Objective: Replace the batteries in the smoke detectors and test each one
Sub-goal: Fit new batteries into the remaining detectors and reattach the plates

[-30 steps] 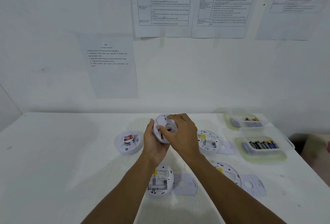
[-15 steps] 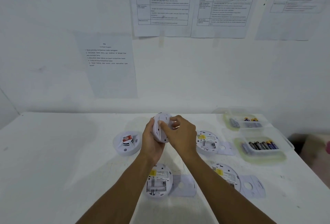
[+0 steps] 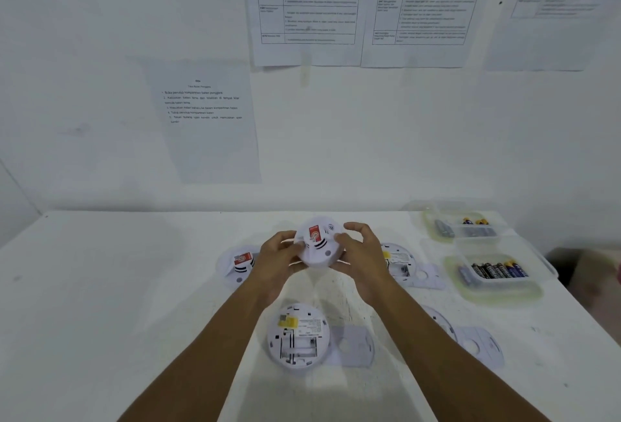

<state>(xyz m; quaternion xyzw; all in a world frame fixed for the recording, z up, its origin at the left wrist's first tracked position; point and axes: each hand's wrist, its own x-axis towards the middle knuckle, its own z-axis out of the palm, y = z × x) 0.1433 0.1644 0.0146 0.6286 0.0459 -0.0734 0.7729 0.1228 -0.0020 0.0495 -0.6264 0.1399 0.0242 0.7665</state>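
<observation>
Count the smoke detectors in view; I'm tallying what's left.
5: one held detector between left hand and right hand; a face-up detector at left; an open detector near centre; another detector past the right hand; a fifth detector mostly hidden under the right forearm.

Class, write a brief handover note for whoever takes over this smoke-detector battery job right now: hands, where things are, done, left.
Left hand and right hand both grip a round white smoke detector with a red sticker, face up, above the white table.
Likely done: that one and a second red-stickered detector, face up at left; testing unconfirmed.
Left: three back up, flat white cover plates beside them: near-centre detector, bay empty; detector behind the right hand; detector partly under the right forearm.
Batteries: near clear plastic tub, far tub, right; old or new unclear.
</observation>
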